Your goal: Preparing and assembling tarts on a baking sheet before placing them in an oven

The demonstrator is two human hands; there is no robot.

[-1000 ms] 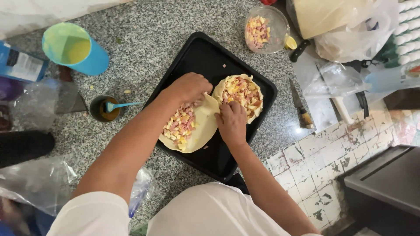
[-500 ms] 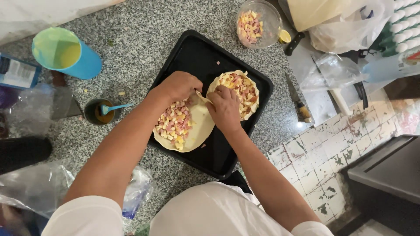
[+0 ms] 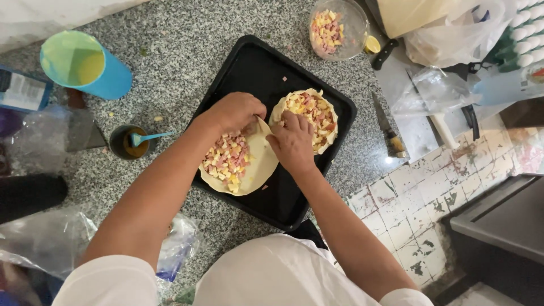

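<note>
Under both hands lies the black tray (image 3: 249,68) on the speckled counter (image 3: 170,34), and on it, beneath the left hand (image 3: 237,111), sits the open pastry round (image 3: 255,170) heaped with diced filling (image 3: 226,161); the left hand is curled down over its far edge, fingers pinching the dough rim, while the right hand (image 3: 293,141) is closed at the same rim just beside it, thumb and fingertips nipping the flap that rises between the two; the pastry itself spreads from that pinch back toward the body, its near edge flat and unfolded; just beyond the right hand rests a second pastry (image 3: 309,116), its border already pleated around the filling; to do the fold well, I judge each pleat should be lifted lightly, lapped over the last and pressed firm, with the filling kept clear of the seam so the dough does not tear; beyond the right hand stands a glass bowl (image 3: 334,25) of more filling; off to the left of the left hand are a blue cup (image 3: 93,71) and a small dark pot (image 3: 126,141) holding a blue brush (image 3: 148,136); right of the right hand lies a knife (image 3: 388,133).
</note>
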